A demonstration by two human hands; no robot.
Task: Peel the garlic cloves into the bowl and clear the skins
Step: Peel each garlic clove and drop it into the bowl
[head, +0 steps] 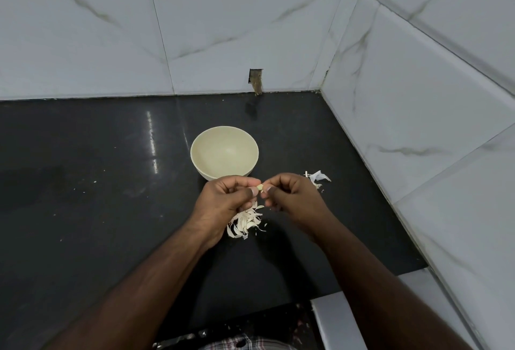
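A pale cream bowl (224,154) stands on the black counter (97,196), and its inside looks empty from here. Just in front of it, my left hand (223,202) and my right hand (295,199) meet, both pinching one small garlic clove (260,187) between thumbs and fingertips. Under my hands lies a heap of garlic skins (246,222). A second, smaller bunch of skins (316,177) lies to the right of the bowl, partly hidden by my right hand.
White marble-look tiled walls (418,126) close the counter at the back and on the right. A small cut-out hole (256,80) sits in the back wall above the counter. Tiny skin crumbs dot the counter at left. The counter's front edge is near my body.
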